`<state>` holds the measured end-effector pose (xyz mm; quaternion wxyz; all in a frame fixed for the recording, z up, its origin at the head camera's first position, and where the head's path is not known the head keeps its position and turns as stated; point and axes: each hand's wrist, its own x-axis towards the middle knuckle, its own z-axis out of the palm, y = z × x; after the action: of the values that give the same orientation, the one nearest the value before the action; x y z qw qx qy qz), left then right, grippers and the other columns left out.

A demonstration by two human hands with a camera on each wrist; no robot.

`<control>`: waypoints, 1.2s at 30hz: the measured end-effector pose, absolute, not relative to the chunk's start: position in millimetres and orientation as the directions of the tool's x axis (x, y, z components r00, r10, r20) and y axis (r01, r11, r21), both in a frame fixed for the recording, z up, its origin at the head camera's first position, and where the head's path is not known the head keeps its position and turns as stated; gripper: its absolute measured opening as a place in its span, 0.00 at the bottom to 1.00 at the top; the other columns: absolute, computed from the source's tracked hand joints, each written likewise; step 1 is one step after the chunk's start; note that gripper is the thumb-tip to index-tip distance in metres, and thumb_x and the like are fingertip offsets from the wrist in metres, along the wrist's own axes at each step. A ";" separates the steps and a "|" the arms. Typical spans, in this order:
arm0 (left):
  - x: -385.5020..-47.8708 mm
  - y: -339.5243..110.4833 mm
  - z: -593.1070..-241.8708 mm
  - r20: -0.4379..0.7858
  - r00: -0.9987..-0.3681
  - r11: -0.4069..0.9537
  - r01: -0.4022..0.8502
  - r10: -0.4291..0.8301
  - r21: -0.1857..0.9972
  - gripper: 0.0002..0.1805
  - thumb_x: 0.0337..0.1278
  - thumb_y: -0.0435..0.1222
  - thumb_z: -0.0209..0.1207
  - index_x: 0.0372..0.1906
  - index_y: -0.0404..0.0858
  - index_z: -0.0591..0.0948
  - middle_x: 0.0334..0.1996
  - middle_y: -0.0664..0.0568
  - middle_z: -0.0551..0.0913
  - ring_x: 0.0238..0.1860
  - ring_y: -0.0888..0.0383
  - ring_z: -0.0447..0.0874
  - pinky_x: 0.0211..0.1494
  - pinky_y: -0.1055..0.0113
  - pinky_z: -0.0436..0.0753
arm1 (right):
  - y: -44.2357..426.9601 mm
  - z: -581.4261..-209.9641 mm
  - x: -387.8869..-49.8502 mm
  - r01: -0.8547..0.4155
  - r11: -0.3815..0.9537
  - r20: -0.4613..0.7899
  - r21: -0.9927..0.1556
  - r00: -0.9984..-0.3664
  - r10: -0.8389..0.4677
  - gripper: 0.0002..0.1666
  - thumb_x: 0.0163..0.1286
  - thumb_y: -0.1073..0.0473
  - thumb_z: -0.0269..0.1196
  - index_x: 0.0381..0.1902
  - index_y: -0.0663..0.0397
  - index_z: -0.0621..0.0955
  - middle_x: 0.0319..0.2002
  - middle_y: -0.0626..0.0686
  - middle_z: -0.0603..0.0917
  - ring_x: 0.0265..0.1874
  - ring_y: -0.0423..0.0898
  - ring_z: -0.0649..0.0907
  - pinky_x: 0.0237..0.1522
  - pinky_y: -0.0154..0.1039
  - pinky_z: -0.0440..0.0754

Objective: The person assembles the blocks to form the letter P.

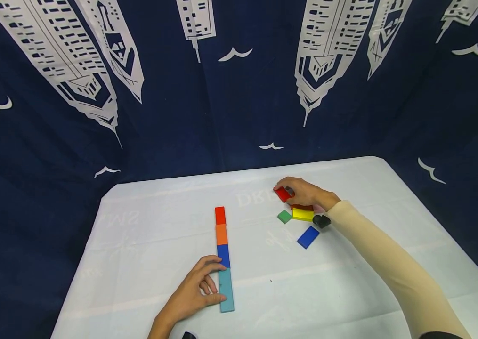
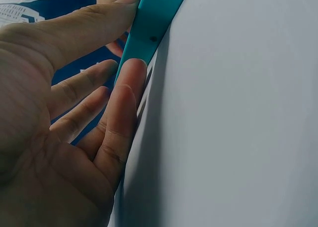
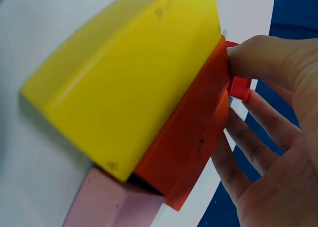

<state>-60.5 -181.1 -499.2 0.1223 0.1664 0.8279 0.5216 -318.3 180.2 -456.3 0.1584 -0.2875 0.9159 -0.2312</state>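
Note:
A straight row runs down the middle of the head view: a red block (image 1: 220, 215), an orange block (image 1: 221, 234), a dark blue block (image 1: 223, 254) and a longer teal block (image 1: 226, 292). My left hand (image 1: 190, 291) rests its thumb and fingertips on the teal and dark blue blocks. In the left wrist view, the thumb and a fingertip of that hand (image 2: 64, 103) touch the teal block (image 2: 151, 33). At the right, my right hand (image 1: 304, 192) pinches a red block (image 1: 282, 194) between thumb and fingers, beside a pile.
By the right hand lie a yellow block (image 1: 303, 214), a green block (image 1: 284, 216), a tilted blue block (image 1: 308, 237) and a black object (image 1: 321, 221). The right wrist view shows an orange-red piece (image 3: 186, 132) and a pink block (image 3: 107, 202) against the yellow one (image 3: 134, 78).

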 end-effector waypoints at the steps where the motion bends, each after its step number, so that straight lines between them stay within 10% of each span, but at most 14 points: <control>1: -60.3 -181.1 -499.0 -0.028 -0.915 0.396 0.147 0.403 0.906 0.30 0.48 0.42 0.76 0.59 0.44 0.80 0.70 0.49 0.67 0.33 0.65 0.80 0.38 0.72 0.81 | 179.7 -456.5 -318.5 -0.459 0.730 -0.152 -0.507 -0.786 -0.600 0.32 0.63 0.69 0.68 0.65 0.51 0.76 0.68 0.60 0.72 0.61 0.58 0.73 0.67 0.58 0.73; 36: -60.5 -181.9 -502.3 0.006 -0.913 0.421 0.194 0.408 0.886 0.31 0.49 0.42 0.75 0.61 0.44 0.78 0.69 0.52 0.67 0.33 0.66 0.81 0.39 0.72 0.81 | 84.8 -464.8 -315.3 -0.549 0.630 0.037 -0.549 -0.769 -0.638 0.29 0.63 0.51 0.72 0.60 0.53 0.81 0.56 0.54 0.81 0.54 0.51 0.78 0.61 0.46 0.78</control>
<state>-60.5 -181.9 -502.3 0.1055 0.1802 0.8362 0.5071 -315.3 84.8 -464.8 0.0807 -0.3303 0.8992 -0.2755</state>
